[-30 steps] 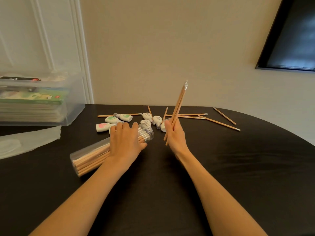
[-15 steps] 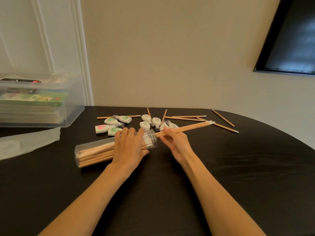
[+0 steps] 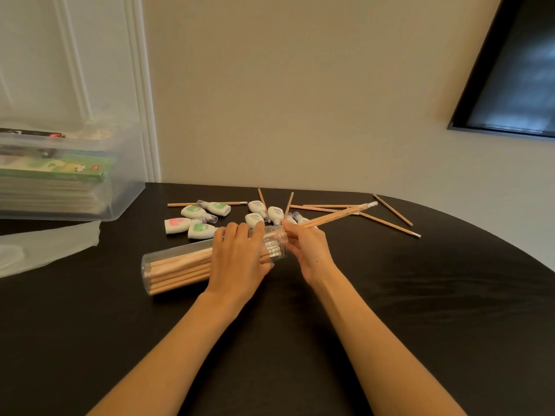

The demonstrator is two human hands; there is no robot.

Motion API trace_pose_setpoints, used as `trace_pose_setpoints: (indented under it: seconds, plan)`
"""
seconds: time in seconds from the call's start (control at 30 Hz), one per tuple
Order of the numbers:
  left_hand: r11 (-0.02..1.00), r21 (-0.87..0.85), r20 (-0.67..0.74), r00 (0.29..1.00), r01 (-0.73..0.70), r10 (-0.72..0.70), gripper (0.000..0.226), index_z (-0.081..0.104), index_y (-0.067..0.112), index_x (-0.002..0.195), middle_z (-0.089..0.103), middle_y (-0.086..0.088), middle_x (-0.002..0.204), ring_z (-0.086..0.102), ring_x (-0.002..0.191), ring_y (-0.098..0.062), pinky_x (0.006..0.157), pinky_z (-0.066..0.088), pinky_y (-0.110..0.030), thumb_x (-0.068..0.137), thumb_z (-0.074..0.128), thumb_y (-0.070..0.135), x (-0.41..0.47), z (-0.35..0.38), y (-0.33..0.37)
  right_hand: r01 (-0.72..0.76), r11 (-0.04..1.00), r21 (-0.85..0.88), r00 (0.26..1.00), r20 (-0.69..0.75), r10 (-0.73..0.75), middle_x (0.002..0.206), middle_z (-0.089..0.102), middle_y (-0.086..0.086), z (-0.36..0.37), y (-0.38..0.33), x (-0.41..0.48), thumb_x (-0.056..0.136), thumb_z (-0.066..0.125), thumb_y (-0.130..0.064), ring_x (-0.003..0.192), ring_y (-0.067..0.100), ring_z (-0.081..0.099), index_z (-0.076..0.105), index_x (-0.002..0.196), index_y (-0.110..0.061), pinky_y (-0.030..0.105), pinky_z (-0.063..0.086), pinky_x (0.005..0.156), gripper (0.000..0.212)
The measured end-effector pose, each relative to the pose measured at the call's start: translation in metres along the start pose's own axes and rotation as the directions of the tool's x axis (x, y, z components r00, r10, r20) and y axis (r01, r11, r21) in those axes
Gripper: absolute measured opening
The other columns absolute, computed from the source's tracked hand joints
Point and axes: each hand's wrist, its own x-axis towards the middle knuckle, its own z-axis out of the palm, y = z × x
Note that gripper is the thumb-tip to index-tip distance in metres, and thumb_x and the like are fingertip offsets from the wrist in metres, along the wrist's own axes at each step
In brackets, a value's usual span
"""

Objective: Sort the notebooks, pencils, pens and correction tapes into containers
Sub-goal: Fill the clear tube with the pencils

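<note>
head view: i judge the pencil step is in hand. the left hand [image 3: 237, 259] grips the clear tube [image 3: 177, 265], which lies on its side on the black table [image 3: 420, 295], part filled with pencils. the right hand [image 3: 309, 250] pinches a small pencil bundle [image 3: 339, 216], near ends at the tube's mouth. next i must line it up with the opening and slide it in. i count about seven loose pencils [image 3: 390, 225] and nine correction tapes [image 3: 192, 211] beyond the tube. the notebooks [image 3: 54, 172] sit stacked in the clear bin [image 3: 126, 193]. i can't count the bundle.
</note>
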Motion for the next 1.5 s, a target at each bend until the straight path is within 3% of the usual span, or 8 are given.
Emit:
trace_pose_setpoints:
  seconds: [0.07, 0.2, 0.4, 0.7, 1.03, 1.23, 1.4, 1.5]
  plan:
    - [0.999, -0.033, -0.021, 1.000, 0.014, -0.015, 0.072, 0.025, 0.020, 0.144, 0.041, -0.002, 0.138, 0.035, 0.127, -0.019, 0.106, 0.025, -0.031, 0.086, 0.056, 0.049, 0.003, -0.002, -0.002, -0.015, 1.000, -0.014, 1.000, 0.020, 0.015, 0.089, 0.063, 0.004, 0.007, -0.002, -0.001, 0.089, 0.061, -0.013, 0.084, 0.014, 0.061, 0.057, 0.093, -0.017, 0.026, 0.051, 0.080, 0.007]
    - [0.991, -0.107, -0.031, 0.996, 0.083, -0.087, 0.070, 0.031, 0.019, 0.141, 0.046, -0.003, 0.133, 0.038, 0.124, -0.020, 0.102, 0.029, -0.031, 0.084, 0.059, 0.050, 0.015, -0.014, -0.005, -0.008, 0.994, -0.107, 1.000, 0.024, 0.011, 0.088, 0.062, 0.002, 0.027, -0.019, -0.005, 0.091, 0.057, -0.019, 0.073, 0.008, 0.059, 0.055, 0.118, -0.008, 0.016, 0.046, 0.053, 0.029]
    - [0.908, -0.357, -0.048, 0.967, 0.218, -0.251, 0.066, 0.044, 0.019, 0.130, 0.056, -0.003, 0.117, 0.047, 0.108, -0.018, 0.089, 0.040, -0.031, 0.078, 0.065, 0.054, 0.043, -0.042, -0.014, 0.213, 0.894, -0.394, 0.976, 0.127, -0.177, 0.078, 0.059, 0.002, 0.067, -0.075, -0.014, 0.091, 0.051, -0.017, 0.077, 0.015, 0.057, 0.057, 0.075, -0.016, 0.028, 0.048, 0.074, 0.017]
    - [0.750, -0.572, 0.011, 0.918, 0.331, -0.397, 0.064, 0.053, 0.017, 0.117, 0.062, -0.002, 0.101, 0.056, 0.097, -0.021, 0.081, 0.050, -0.039, 0.072, 0.066, 0.060, 0.055, -0.062, -0.022, 0.378, 0.844, -0.381, 0.915, 0.291, -0.278, 0.082, 0.057, -0.003, 0.085, -0.103, -0.029, 0.091, 0.055, -0.009, 0.076, 0.005, 0.054, 0.057, 0.090, -0.012, 0.016, 0.042, 0.064, 0.004]
    - [0.872, -0.361, 0.132, 0.944, 0.330, -0.303, 0.065, 0.044, 0.018, 0.128, 0.052, -0.010, 0.119, 0.051, 0.109, -0.026, 0.081, 0.041, -0.032, 0.078, 0.064, 0.054, 0.053, -0.069, -0.031, 0.277, 0.892, -0.357, 0.951, 0.237, -0.201, 0.083, 0.064, 0.003, 0.055, -0.086, -0.013, 0.092, 0.051, -0.007, 0.082, 0.013, 0.061, 0.062, 0.094, -0.008, 0.027, 0.052, 0.079, 0.012]
    - [0.905, -0.260, 0.256, 0.928, 0.337, -0.272, 0.069, 0.041, 0.018, 0.132, 0.048, -0.009, 0.124, 0.049, 0.112, -0.026, 0.085, 0.041, -0.034, 0.078, 0.065, 0.053, 0.070, -0.051, -0.033, 0.043, 0.922, -0.385, 0.996, -0.051, -0.068, 0.079, 0.066, 0.007, 0.008, -0.061, 0.040, 0.092, 0.050, -0.006, 0.075, 0.015, 0.062, 0.061, 0.087, -0.007, 0.026, 0.051, 0.074, 0.012]
    - [0.926, -0.154, 0.340, 0.898, 0.346, -0.279, 0.065, 0.046, 0.017, 0.127, 0.052, -0.008, 0.123, 0.050, 0.112, -0.026, 0.081, 0.039, -0.032, 0.077, 0.065, 0.054, 0.111, -0.024, -0.032, -0.048, 0.812, -0.582, 0.975, -0.203, -0.088, 0.076, 0.063, 0.004, -0.022, -0.044, 0.108, 0.090, 0.051, -0.011, 0.081, 0.019, 0.062, 0.066, 0.094, -0.003, 0.036, 0.052, 0.087, 0.018]
    - [0.932, -0.113, 0.342, 0.894, 0.345, -0.290, 0.065, 0.047, 0.017, 0.126, 0.051, -0.008, 0.124, 0.050, 0.113, -0.027, 0.082, 0.040, -0.033, 0.076, 0.065, 0.055, 0.136, -0.010, -0.035, 0.004, 0.670, -0.742, 0.964, -0.177, -0.201, 0.070, 0.057, 0.005, -0.016, -0.043, 0.143, 0.089, 0.054, -0.016, 0.070, 0.018, 0.056, 0.064, 0.078, -0.005, 0.036, 0.050, 0.075, 0.019]
